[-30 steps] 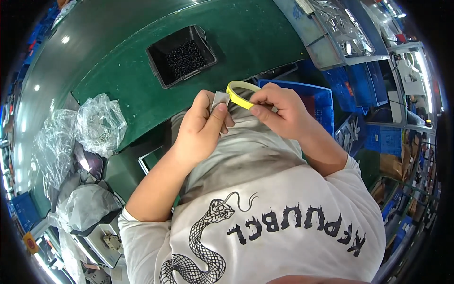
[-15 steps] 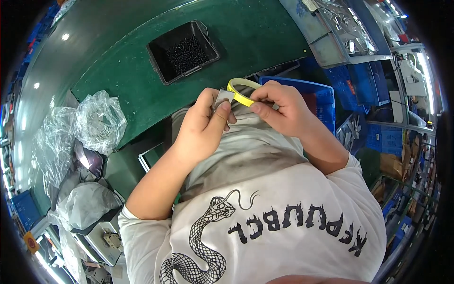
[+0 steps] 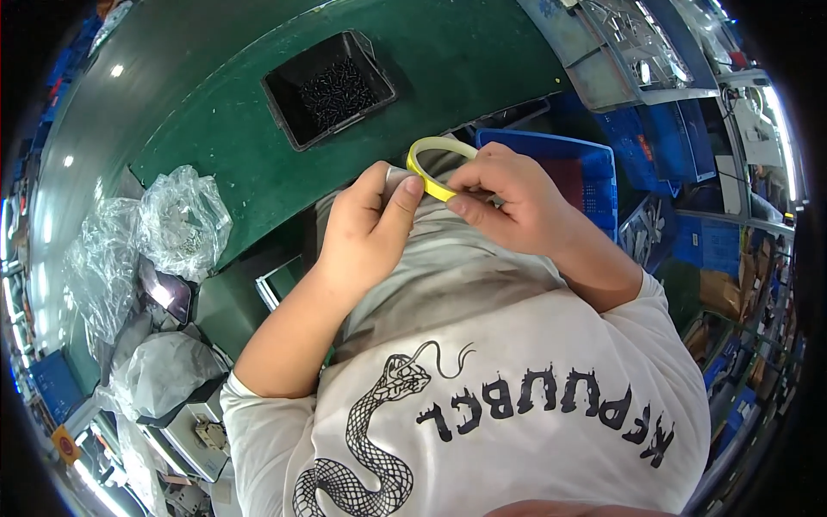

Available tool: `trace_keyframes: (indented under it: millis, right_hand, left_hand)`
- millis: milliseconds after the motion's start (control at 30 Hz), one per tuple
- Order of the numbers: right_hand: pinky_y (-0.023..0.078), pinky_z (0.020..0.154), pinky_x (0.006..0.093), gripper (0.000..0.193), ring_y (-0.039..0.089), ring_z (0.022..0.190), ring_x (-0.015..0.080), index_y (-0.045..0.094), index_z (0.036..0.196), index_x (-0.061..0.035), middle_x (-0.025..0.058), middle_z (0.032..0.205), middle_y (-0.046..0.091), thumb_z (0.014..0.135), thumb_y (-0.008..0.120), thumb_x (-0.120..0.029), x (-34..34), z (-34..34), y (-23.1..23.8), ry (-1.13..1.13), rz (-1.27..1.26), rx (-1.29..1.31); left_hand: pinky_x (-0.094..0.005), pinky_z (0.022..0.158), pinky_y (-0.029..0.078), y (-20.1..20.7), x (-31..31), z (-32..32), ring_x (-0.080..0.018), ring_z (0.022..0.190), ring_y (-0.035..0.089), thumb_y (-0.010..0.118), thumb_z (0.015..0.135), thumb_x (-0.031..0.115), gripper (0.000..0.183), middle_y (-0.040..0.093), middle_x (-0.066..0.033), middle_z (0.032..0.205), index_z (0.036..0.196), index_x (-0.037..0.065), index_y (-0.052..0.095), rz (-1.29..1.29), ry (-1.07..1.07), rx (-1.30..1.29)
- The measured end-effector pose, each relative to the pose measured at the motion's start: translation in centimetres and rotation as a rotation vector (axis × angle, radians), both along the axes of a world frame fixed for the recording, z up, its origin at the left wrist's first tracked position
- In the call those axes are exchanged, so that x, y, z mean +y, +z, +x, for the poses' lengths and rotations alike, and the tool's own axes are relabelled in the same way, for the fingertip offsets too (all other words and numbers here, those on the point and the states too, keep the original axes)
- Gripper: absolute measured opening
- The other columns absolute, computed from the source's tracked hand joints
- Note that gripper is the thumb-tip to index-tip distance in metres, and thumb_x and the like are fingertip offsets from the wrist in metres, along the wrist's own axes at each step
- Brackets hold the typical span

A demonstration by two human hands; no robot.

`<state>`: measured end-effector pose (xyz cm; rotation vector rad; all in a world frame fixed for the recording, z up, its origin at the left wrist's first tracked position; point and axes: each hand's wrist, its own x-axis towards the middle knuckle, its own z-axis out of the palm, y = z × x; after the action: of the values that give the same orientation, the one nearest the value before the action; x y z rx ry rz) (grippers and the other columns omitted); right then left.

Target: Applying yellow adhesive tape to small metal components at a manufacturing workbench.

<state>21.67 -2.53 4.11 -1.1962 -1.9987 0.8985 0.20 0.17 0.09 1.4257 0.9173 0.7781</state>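
Note:
Above my lap, my right hand pinches a narrow yellow tape roll at the near side of its ring, thumb below and fingers behind. My left hand is closed on a small flat pale-grey piece, which shows between thumb and forefinger. Its thumb tip lies right beside the left side of the roll. Most of the grey piece is hidden by the fingers. Whether a strip of tape joins the roll to the piece I cannot tell.
A black bin of small black parts stands on the green table. A clear plastic bag lies at its left. A blue crate stands beyond my right hand. Metal parts fill a tray at the far right.
The tape roll has moved slightly left and turned, showing more of its round opening. My left thumb has slid further over the grey piece, covering more of it.

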Motion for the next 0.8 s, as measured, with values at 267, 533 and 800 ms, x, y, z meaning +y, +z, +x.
trace_keyframes:
  millis: [267,533,800]
  right_hand:
    - [0.043,0.061,0.0328,0.014,0.055,0.064,0.0223,0.067,0.093,-0.0046,0.0060,0.074,0.064,0.086,0.075,-0.013,-0.3,-0.4,0.1,-0.080,0.014,-0.067]
    - [0.042,0.065,0.0326,0.014,0.056,0.060,0.0223,0.067,0.093,-0.0045,0.0058,0.068,0.063,0.086,0.074,-0.014,-0.2,-0.5,0.1,-0.099,0.022,-0.074]
    - [0.041,0.066,0.0318,0.013,0.054,0.058,0.0220,0.067,0.093,-0.0052,0.0050,0.068,0.063,0.086,0.074,-0.014,-0.4,0.0,0.6,-0.129,0.059,-0.067]
  left_hand:
    - [-0.0226,0.045,0.036,0.2,-0.2,-0.7,-0.0076,0.047,0.045,0.049,0.105,0.021,0.022,0.051,-0.0018,0.064,0.091,0.005,0.051,-0.215,-0.207,-0.435]
    - [-0.0216,0.041,0.034,0.6,0.0,-0.7,-0.0076,0.046,0.044,0.058,0.100,0.014,0.018,0.055,-0.0049,0.077,0.100,0.005,0.043,-0.324,-0.245,-0.482]
    - [-0.0228,0.041,0.035,0.9,0.7,-0.7,-0.0083,0.046,0.043,0.057,0.100,0.010,0.019,0.053,-0.0062,0.080,0.103,0.006,0.039,-0.273,-0.106,-0.345]
